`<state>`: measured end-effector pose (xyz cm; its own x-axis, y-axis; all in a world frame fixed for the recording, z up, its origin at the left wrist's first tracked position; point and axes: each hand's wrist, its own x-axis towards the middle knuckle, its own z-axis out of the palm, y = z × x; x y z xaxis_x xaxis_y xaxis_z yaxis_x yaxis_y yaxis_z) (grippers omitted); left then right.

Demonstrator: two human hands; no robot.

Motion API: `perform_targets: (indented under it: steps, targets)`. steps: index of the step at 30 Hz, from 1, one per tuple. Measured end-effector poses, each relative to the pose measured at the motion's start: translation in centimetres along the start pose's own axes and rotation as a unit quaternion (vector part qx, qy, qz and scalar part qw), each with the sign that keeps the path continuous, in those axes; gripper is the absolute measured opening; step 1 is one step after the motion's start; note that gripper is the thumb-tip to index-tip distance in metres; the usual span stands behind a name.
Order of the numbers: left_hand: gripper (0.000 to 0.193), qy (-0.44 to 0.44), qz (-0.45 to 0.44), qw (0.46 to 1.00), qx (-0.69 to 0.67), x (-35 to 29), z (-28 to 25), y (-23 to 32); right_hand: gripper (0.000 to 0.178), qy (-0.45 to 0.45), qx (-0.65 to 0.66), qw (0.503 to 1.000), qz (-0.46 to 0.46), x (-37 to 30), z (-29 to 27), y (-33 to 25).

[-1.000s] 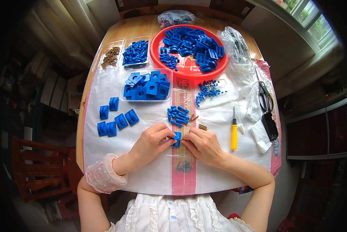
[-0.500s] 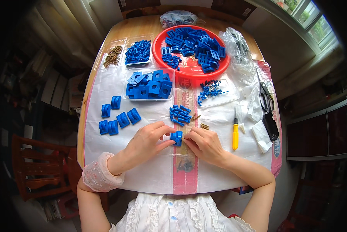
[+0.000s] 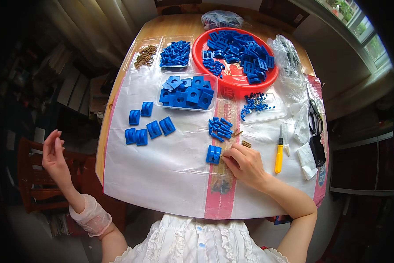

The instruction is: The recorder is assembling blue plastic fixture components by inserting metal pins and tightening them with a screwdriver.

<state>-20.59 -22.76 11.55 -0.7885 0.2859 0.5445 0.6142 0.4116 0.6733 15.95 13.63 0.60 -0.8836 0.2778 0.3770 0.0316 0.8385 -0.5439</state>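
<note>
My left hand [image 3: 55, 154] is lifted off to the left of the table, its fingers raised and holding nothing. At the middle of the table my right hand [image 3: 245, 163] pinches a thin brass pin [image 3: 223, 155] against the right side of a blue plastic block [image 3: 213, 154]. That block lies on the white sheet, and how far the pin sits in it I cannot tell. Small blue plastic levers [image 3: 220, 128] lie in a pile just beyond, with loose brass pins [image 3: 246, 143] beside my right hand. Several finished-looking blue blocks [image 3: 154, 129] stand grouped at the left.
A red basin [image 3: 234, 83] with blue parts stands at the back. Left of it are clear trays of square blue plates [image 3: 187, 108], blue levers [image 3: 175, 54] and brass pins [image 3: 145, 57]. Tiny parts [image 3: 254, 104], a yellow screwdriver [image 3: 279, 158] and black scissors [image 3: 315, 118] lie at right.
My left hand has let go of the blue block and swung left, off the table. My right hand stays at the block with the pin. The whole view has shifted slightly.
</note>
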Motion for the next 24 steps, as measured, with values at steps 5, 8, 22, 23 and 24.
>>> perform_targets:
  steps: [5, 8, 22, 23, 24]
  targets:
    - [0.026, 0.280, -0.049, 0.953, 0.106, -10.5, -12.3, -31.3, 0.012, -0.011, 0.022, 1.000, -0.007, 0.8, 0.6, -0.6]
    - [0.032, 0.253, -0.280, 0.899, 0.223, -19.7, -7.5, -38.2, 0.012, -0.005, 0.007, 1.000, 0.012, 0.4, 0.4, -0.3]
    - [0.068, -0.102, -0.617, 0.666, 0.407, -32.9, 0.0, -42.4, 0.013, -0.002, -0.001, 1.000, 0.016, 0.5, 0.6, -0.6]
    - [0.068, -0.104, -0.620, 0.662, 0.408, -33.1, 0.0, -42.4, 0.014, -0.003, 0.000, 1.000, 0.020, 0.4, 0.7, -0.5]
    - [0.069, -0.114, -0.619, 0.661, 0.408, -33.5, 0.0, -42.2, 0.014, -0.003, 0.000, 1.000, 0.023, 0.3, 0.7, -0.5]
